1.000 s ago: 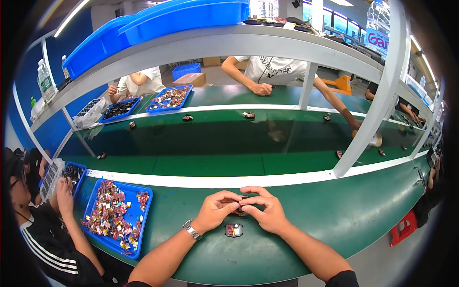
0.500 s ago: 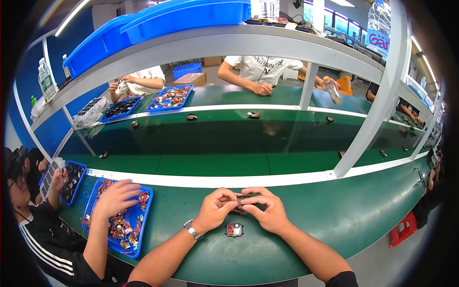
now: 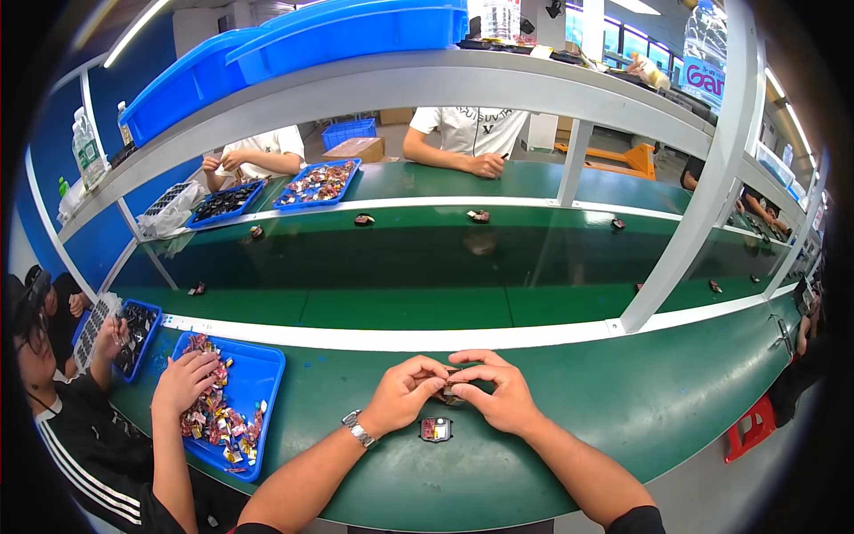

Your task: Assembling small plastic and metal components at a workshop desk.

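My left hand [image 3: 402,393] and my right hand [image 3: 500,393] meet over the green bench. Between their fingertips they grip a small dark watch case [image 3: 455,393] with reddish parts, mostly hidden by the fingers. Both thumbs press near its upper side. Just below it on the bench lies a second watch case [image 3: 436,429], face up, black-rimmed, with a red circuit board and a silver part inside.
A blue tray [image 3: 277,392] of small red circuit boards stands on my left, a co-worker's hand [image 3: 189,381] in it. Beyond the white rail [image 3: 382,338], a green conveyor [image 3: 400,307] carries scattered small assemblies. A shelf post [image 3: 685,187] rises at right.
The co-worker's hand has dropped into the blue tray. Assemblies on the conveyor have shifted slightly right. Across the line, a person's bottle has risen to shelf height. My fingers have shifted slightly around the case.
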The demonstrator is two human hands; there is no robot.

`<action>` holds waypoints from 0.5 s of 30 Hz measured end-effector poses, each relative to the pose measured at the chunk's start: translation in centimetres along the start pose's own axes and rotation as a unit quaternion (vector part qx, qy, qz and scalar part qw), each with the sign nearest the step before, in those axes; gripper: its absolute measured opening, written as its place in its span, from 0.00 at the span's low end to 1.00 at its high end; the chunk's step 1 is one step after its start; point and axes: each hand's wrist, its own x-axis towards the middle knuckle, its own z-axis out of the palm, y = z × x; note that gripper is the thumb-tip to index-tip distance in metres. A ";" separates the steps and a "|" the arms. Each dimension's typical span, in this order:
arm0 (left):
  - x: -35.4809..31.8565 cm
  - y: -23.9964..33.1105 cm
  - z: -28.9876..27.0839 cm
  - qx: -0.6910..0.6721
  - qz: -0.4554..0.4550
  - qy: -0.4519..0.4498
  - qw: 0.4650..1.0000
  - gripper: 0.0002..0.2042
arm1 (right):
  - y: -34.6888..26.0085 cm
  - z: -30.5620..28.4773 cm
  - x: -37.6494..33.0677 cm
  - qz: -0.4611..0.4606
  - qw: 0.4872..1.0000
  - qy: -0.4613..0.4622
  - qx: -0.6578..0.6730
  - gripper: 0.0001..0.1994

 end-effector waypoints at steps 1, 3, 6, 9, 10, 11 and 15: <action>0.1 0.0 0.2 -0.001 0.001 -0.002 1.000 0.07 | 0.0 -0.2 0.0 0.000 1.000 0.002 -0.002 0.08; 0.1 0.1 0.4 0.001 0.005 0.000 1.000 0.07 | -0.1 -0.3 0.0 0.011 1.000 -0.001 0.004 0.08; -0.1 0.0 0.4 0.007 0.048 -0.007 0.999 0.06 | -0.1 -0.1 0.0 0.014 1.000 -0.002 0.017 0.08; 0.0 -0.5 -0.1 0.009 0.033 -0.011 0.999 0.07 | 0.0 -0.2 -0.1 0.031 0.999 -0.013 0.027 0.07; 0.1 -0.4 -0.2 0.008 0.033 -0.011 0.999 0.07 | 0.1 -0.2 -0.1 0.031 0.999 -0.013 0.027 0.07; -0.3 0.2 -0.4 0.013 0.009 -0.013 1.000 0.06 | -0.1 -0.1 0.0 0.027 0.999 -0.026 0.029 0.07; 0.0 0.1 -0.7 0.013 -0.016 -0.033 0.999 0.08 | -0.1 -0.4 0.0 0.030 0.999 -0.036 0.023 0.07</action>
